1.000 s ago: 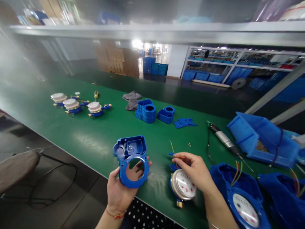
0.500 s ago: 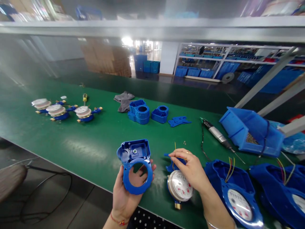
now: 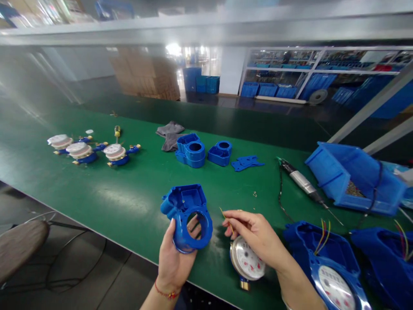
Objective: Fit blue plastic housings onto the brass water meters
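My left hand [image 3: 176,258] holds a blue plastic meter housing [image 3: 188,215] with a round opening, raised over the near edge of the green bench [image 3: 129,189]. My right hand [image 3: 254,234] pinches thin yellow wires [image 3: 223,214] just above a bare water meter [image 3: 248,260] with a white dial and brass fitting, which lies on the bench. The housing and the wires are a short gap apart.
Two assembled blue meters [image 3: 332,275] with coloured wires lie at the right. Behind them are a blue parts bin [image 3: 355,178] and an electric screwdriver [image 3: 301,183]. Mid-bench lie blue housings [image 3: 193,150], flat covers [image 3: 247,162], a grey cloth [image 3: 169,133]; three meters [image 3: 87,148] at left.
My left hand turned the blue housing, so its round opening now faces right towards the wires. My right hand lifted the wires slightly leftward off the meter.
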### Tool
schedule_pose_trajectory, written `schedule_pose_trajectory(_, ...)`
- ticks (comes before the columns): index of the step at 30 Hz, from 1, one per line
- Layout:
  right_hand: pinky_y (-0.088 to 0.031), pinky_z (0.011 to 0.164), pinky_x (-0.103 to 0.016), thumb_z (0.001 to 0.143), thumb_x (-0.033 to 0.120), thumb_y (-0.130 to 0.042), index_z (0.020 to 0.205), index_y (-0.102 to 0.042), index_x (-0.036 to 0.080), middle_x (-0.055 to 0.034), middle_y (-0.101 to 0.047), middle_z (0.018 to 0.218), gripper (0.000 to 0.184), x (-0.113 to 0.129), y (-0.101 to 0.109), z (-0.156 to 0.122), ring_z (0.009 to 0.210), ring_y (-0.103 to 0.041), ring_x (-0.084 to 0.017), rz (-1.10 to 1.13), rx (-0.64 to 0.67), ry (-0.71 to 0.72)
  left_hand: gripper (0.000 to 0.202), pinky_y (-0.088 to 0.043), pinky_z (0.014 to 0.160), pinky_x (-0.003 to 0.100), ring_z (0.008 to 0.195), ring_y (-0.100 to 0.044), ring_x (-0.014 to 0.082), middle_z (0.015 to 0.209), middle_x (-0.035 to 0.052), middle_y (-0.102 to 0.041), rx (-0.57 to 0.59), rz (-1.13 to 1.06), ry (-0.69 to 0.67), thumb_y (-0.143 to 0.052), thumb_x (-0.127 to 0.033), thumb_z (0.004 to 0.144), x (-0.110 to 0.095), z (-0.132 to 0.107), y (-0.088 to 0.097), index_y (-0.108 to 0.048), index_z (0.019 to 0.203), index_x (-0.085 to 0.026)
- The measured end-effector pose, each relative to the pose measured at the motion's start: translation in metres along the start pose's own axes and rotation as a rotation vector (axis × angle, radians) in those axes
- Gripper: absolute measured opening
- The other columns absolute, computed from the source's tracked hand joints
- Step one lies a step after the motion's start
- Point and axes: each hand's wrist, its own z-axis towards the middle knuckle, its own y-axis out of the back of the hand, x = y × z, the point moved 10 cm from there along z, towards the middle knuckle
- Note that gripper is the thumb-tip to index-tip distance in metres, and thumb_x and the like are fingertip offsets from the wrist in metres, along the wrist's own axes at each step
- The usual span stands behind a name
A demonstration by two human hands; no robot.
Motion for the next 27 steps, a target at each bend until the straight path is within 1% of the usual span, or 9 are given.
schedule_pose_trajectory(2, -0.046, 0.068, -0.028, 0.096, 0.038, -0.045, 0.108, -0.067, 0.014, -0.0055, -0.063, 0.079, 0.035, 0.01, 0.007, -0.003, 0.072, -0.059, -0.016, -0.165, -0.078, 0.091, 0.085, -0.042, 0.099, 0.049, 0.116, -0.053, 0.0364, 0.12, 0.0175, -0.058, -0.101, 0.282, -0.136, -0.077, -0.054, 0.056, -0.022, 0.0, 0.008, -0.049, 0.125, -0.013)
schedule_pose_trajectory(4, -0.044, 0.074, -0.029, 0.097, 0.032, -0.041, 0.11, -0.067, 0.015, -0.0061, -0.062, 0.086, 0.033, 0.02, 0.008, -0.007, 0.079, -0.058, -0.016, -0.29, -0.098, 0.172, 0.099, -0.036, 0.103, 0.054, 0.118, -0.049, 0.0392, 0.124, 0.0182, -0.055, -0.206, 0.735, -0.382, -0.083, -0.051, 0.048, -0.057, -0.005, 0.008, -0.045, 0.131, -0.013)
schedule_pose_trajectory(7, -0.043, 0.08, -0.031, 0.097, 0.023, -0.037, 0.114, -0.064, 0.015, -0.0066, -0.06, 0.094, 0.033, 0.025, 0.002, -0.009, 0.087, -0.056, -0.017, -0.35, -0.062, 0.23, 0.1, -0.019, 0.11, 0.057, 0.126, -0.037, 0.043, 0.132, 0.022, -0.047, -0.349, 1.384, -0.806, -0.081, -0.049, 0.053, -0.089, -0.023, -0.011, -0.043, 0.137, -0.011)
schedule_pose_trajectory(9, -0.043, 0.081, -0.032, 0.096, 0.021, -0.037, 0.113, -0.064, 0.016, -0.0054, -0.06, 0.089, 0.032, 0.024, 0.0, -0.009, 0.087, -0.057, -0.017, -0.361, -0.051, 0.245, 0.096, -0.017, 0.107, 0.06, 0.125, -0.035, 0.0458, 0.131, 0.0254, -0.046, -0.361, 1.635, -0.913, -0.074, -0.055, 0.06, -0.088, -0.025, -0.017, -0.043, 0.138, -0.007)
schedule_pose_trajectory(13, -0.044, 0.075, -0.03, 0.097, 0.023, -0.04, 0.111, -0.065, 0.016, -0.0036, -0.061, 0.082, 0.03, 0.019, 0.005, -0.008, 0.079, -0.059, -0.016, -0.364, -0.124, 0.238, 0.084, -0.034, 0.097, 0.051, 0.109, -0.05, 0.0384, 0.119, 0.0228, -0.054, -0.244, 1.756, -0.682, -0.05, -0.066, 0.077, -0.083, -0.007, -0.004, -0.045, 0.134, -0.004)
schedule_pose_trajectory(15, -0.045, 0.07, -0.027, 0.096, 0.024, -0.04, 0.111, -0.066, 0.016, -0.003, -0.062, 0.083, 0.03, 0.021, 0.008, -0.009, 0.072, -0.059, -0.014, -0.377, -0.173, 0.249, 0.068, -0.04, 0.085, 0.044, 0.092, -0.056, 0.0316, 0.105, 0.0173, -0.058, -0.198, 1.783, -0.548, -0.043, -0.063, 0.081, -0.09, 0.002, 0.001, -0.056, 0.121, -0.009)
schedule_pose_trajectory(18, -0.046, 0.064, -0.024, 0.096, 0.026, -0.039, 0.116, -0.063, 0.017, -0.0014, -0.062, 0.085, 0.032, 0.023, 0.011, -0.011, 0.064, -0.057, -0.011, -0.396, -0.229, 0.248, 0.042, -0.039, 0.068, 0.033, 0.068, -0.054, 0.0233, 0.076, 0.008, -0.059, -0.035, 1.821, -0.394, -0.055, -0.059, 0.075, -0.091, 0.012, -0.001, -0.064, 0.073, -0.018)
schedule_pose_trajectory(21, -0.047, 0.061, -0.022, 0.097, 0.03, -0.041, 0.123, -0.054, 0.015, 0.0003, -0.062, 0.083, 0.033, 0.021, 0.017, -0.013, 0.059, -0.056, -0.01, -0.336, -0.294, 0.196, 0.031, -0.033, 0.06, 0.028, 0.058, -0.049, 0.018, 0.061, 0.0021, -0.055, 0.112, 1.738, -0.323, -0.068, -0.048, 0.062, -0.078, 0.015, -0.005, -0.056, 0.057, -0.02)
schedule_pose_trajectory(27, -0.046, 0.069, -0.025, 0.094, 0.031, -0.05, 0.098, -0.068, 0.021, 0.0009, -0.068, 0.087, 0.021, 0.023, 0.018, -0.015, 0.077, -0.064, -0.014, -0.385, -0.32, 0.198, 0.023, -0.033, 0.057, 0.027, 0.057, -0.042, 0.0155, 0.055, -0.0005, -0.045, -0.072, 1.425, -0.363, -0.054, -0.037, 0.067, -0.065, 0.011, 0.012, -0.044, 0.056, -0.02)
